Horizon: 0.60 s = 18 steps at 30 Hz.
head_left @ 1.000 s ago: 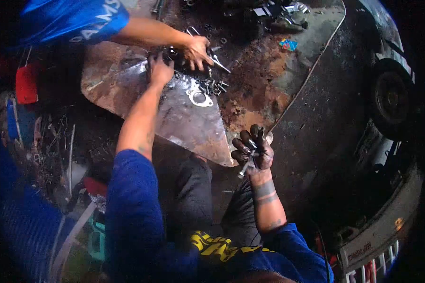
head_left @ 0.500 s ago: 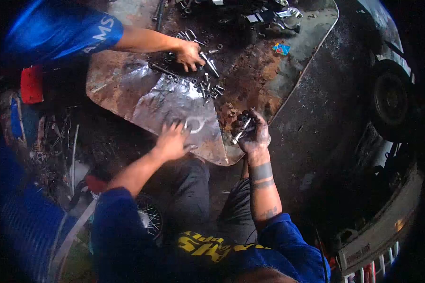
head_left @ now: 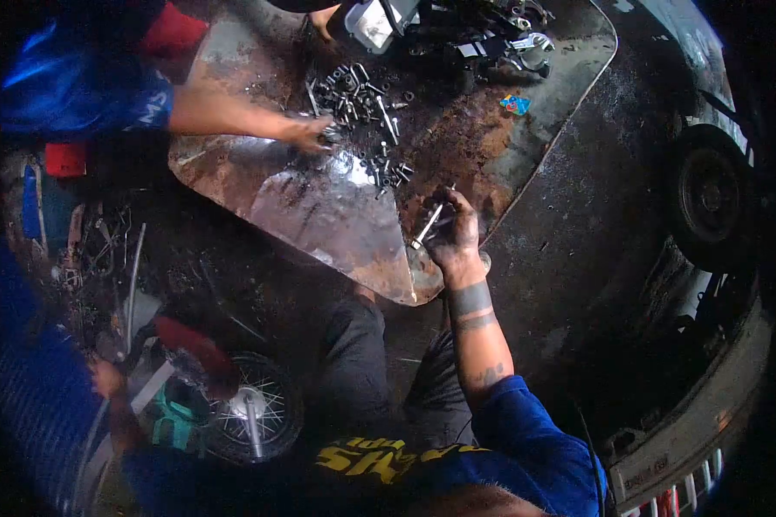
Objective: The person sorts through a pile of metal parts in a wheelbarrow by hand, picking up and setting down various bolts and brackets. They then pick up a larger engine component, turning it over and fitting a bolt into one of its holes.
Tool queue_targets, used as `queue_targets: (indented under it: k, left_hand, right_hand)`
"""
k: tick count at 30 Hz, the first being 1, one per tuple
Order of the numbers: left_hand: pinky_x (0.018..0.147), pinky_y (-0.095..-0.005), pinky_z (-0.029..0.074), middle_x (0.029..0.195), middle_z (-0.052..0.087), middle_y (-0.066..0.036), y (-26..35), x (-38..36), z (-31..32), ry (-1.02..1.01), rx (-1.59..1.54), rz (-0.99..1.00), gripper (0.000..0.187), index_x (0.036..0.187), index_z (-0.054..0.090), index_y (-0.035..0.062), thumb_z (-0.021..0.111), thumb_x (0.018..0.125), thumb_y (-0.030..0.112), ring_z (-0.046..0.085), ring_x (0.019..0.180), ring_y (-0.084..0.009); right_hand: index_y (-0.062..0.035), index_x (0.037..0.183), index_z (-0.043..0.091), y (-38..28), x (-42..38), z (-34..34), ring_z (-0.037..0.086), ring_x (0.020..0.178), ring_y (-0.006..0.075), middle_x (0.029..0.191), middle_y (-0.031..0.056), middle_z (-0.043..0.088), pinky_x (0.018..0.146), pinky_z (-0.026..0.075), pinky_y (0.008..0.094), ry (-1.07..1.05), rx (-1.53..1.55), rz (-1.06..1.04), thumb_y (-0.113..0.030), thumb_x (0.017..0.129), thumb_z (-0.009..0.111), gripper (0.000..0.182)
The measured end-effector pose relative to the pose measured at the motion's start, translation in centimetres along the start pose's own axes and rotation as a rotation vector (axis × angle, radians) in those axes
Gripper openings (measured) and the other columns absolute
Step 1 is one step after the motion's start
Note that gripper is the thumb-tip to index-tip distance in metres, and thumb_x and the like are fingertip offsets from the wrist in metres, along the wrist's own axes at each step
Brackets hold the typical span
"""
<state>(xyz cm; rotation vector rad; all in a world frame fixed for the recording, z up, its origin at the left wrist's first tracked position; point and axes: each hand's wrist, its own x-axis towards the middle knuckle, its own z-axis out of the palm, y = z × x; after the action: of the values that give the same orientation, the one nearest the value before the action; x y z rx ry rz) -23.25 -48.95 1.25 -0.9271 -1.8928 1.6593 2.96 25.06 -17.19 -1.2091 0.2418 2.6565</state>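
Observation:
My right hand (head_left: 459,237) is palm up over the near edge of the metal sheet (head_left: 302,211), its fingers curled around a long bolt (head_left: 428,226). Dark smudges cover its palm. Far to the left and low, my left hand (head_left: 105,377) is off the sheet, beside a pale rail; its fingers are too dim to read. A pile of bolts and nuts (head_left: 353,95) lies on the sheet, with a smaller cluster of bolts (head_left: 388,172) closer to me.
A co-worker's hand (head_left: 309,133) reaches the pile from the left; their other hand (head_left: 323,24) is near a whitish container (head_left: 372,24). Metal parts (head_left: 526,47) stand at the back. A spoked wheel (head_left: 250,405) is lower left, a vehicle tyre (head_left: 711,196) right.
My left hand has left the sheet and swung far down-left. My right hand has shifted slightly, still with a bolt. The co-worker's hand has moved left, and a whitish container has appeared at the top.

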Motion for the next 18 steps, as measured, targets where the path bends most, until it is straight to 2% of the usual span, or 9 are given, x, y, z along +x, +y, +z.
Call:
queue_targets:
  k: [2,4,6,8,9,10,12,16,18]
  left_hand:
    - [0.058,-0.037,0.04,0.076,0.054,-0.01,2.4,2.6,-4.1,-0.003,-0.195,0.156,0.022,0.092,0.055,0.008,0.051,0.072,0.017,0.052,0.068,-0.0252]
    - [0.076,-0.0396,0.036,0.092,0.052,-0.015,7.6,14.1,-17.8,-0.529,-0.978,0.059,0.03,0.096,0.053,0.0037,0.055,0.068,0.013,0.047,0.088,-0.0311]
    - [0.084,-0.0409,0.036,0.102,0.05,-0.017,13.8,22.5,-27.1,-0.473,-1.29,0.199,0.032,0.098,0.052,0.0027,0.055,0.067,0.009,0.046,0.096,-0.0332]
    - [0.082,-0.0401,0.037,0.104,0.048,-0.014,18.8,28.8,-34.0,-0.057,-1.649,0.24,0.037,0.102,0.051,0.0041,0.053,0.065,0.008,0.045,0.095,-0.0333]
    - [0.085,-0.0398,0.035,0.108,0.047,-0.014,20.3,31.9,-36.6,-0.156,-1.694,0.303,0.038,0.105,0.049,0.004,0.052,0.067,0.008,0.043,0.098,-0.0328]
    - [0.087,-0.0397,0.034,0.112,0.044,-0.014,23.3,34.6,-37.2,-0.052,-1.598,0.29,0.041,0.11,0.045,0.0041,0.048,0.069,0.006,0.041,0.101,-0.0318]
    - [0.089,-0.0415,0.032,0.116,0.041,-0.013,26.9,39.6,-37.6,-0.188,-1.522,0.166,0.041,0.113,0.041,0.0048,0.043,0.072,0.006,0.04,0.104,-0.0315]
    - [0.087,-0.0508,0.03,0.116,0.043,-0.01,31.0,45.9,-36.2,-0.228,-1.329,0.06,0.037,0.113,0.043,0.0127,0.041,0.076,0.012,0.039,0.107,-0.0298]
    - [0.088,-0.0524,0.028,0.116,0.041,-0.011,30.7,46.5,-36.7,-0.429,-1.257,0.234,0.034,0.111,0.043,0.0107,0.04,0.078,0.015,0.036,0.108,-0.033]
  right_hand:
    - [-0.008,0.077,0.055,0.5,-0.4,1.3,0.052,0.059,0.0189,0.066,0.0052,0.055,0.055,0.044,0.0303,0.123,-0.047,-0.082,-0.022,0.075,0.047,0.017]
    - [-0.0075,0.077,0.056,0.5,-0.5,1.0,0.052,0.058,0.0177,0.066,0.0041,0.055,0.053,0.044,0.0288,0.083,-0.037,0.009,-0.024,0.077,0.044,0.02]
    - [-0.0066,0.078,0.055,0.7,-0.7,0.6,0.052,0.056,0.0168,0.066,0.0037,0.055,0.05,0.043,0.0274,0.148,-0.028,-0.027,-0.026,0.078,0.043,0.023]
    - [-0.0056,0.08,0.055,0.7,-0.8,-0.8,0.052,0.057,0.0169,0.067,0.0036,0.055,0.051,0.043,0.0281,0.065,-0.068,-0.039,-0.027,0.078,0.044,0.024]
    - [-0.0054,0.084,0.055,0.6,-1.0,-1.1,0.052,0.057,0.0168,0.068,0.0031,0.055,0.052,0.044,0.0287,0.09,-0.129,-0.043,-0.025,0.08,0.044,0.023]
    - [-0.0054,0.084,0.055,0.4,-1.2,-0.9,0.052,0.057,0.0168,0.068,0.0031,0.055,0.052,0.044,0.0287,0.09,-0.135,-0.045,-0.025,0.08,0.044,0.023]
    - [-0.005,0.088,0.054,0.7,-1.9,-0.1,0.053,0.059,0.0162,0.072,0.0032,0.056,0.054,0.045,0.0298,0.231,-0.147,-0.128,-0.022,0.081,0.044,0.021]
    - [-0.0041,0.09,0.053,0.1,-2.5,-1.2,0.055,0.063,0.0165,0.076,0.0045,0.057,0.056,0.047,0.0299,0.059,-0.232,-0.055,-0.024,0.082,0.041,0.024]
    - [-0.0056,0.092,0.054,0.3,-2.9,-0.8,0.055,0.063,0.017,0.074,0.0046,0.056,0.054,0.047,0.0298,0.065,-0.222,-0.05,-0.028,0.082,0.041,0.027]
